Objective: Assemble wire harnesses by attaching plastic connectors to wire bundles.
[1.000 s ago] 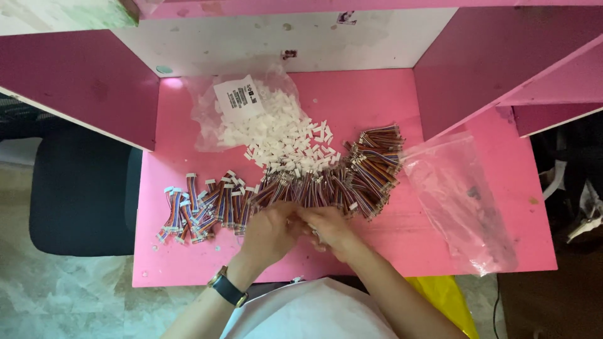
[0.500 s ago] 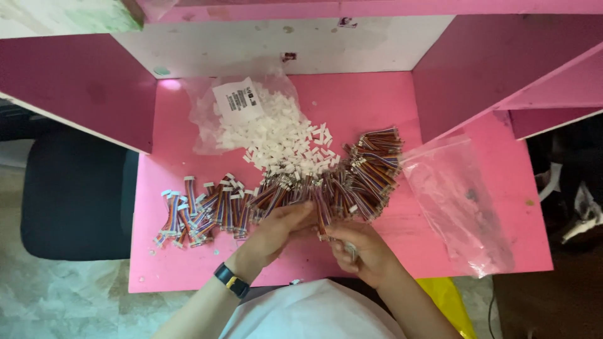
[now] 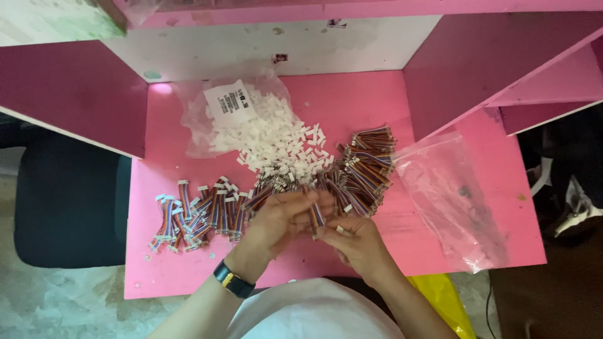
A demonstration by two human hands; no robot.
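The pink bench (image 3: 188,276) is the biggest thing here, with pink walls around it. At the back lies a clear bag (image 3: 213,119) that spills a heap of little white plugs (image 3: 276,141). A second clear bag (image 3: 452,201) lies flat and looks almost empty on the right side. In the middle is a big pile of short striped wires (image 3: 364,169). On the left is a smaller pile of wires with white plugs on their ends (image 3: 201,213).

Both hands meet near the front edge, just below the big pile. The left hand (image 3: 276,220) has a dark band on its wrist, and its grip is closed on one short striped wire (image 3: 316,215). That wire stands almost straight up and down, its low end pointing toward the person. The right hand (image 3: 355,242) sits just under and to the right of it, touching the left. Its fingertips (image 3: 339,230) are pinched on something small and pale right by the wire's low end; it is too small to tell what. The white plugs are straight ahead, past the wires.
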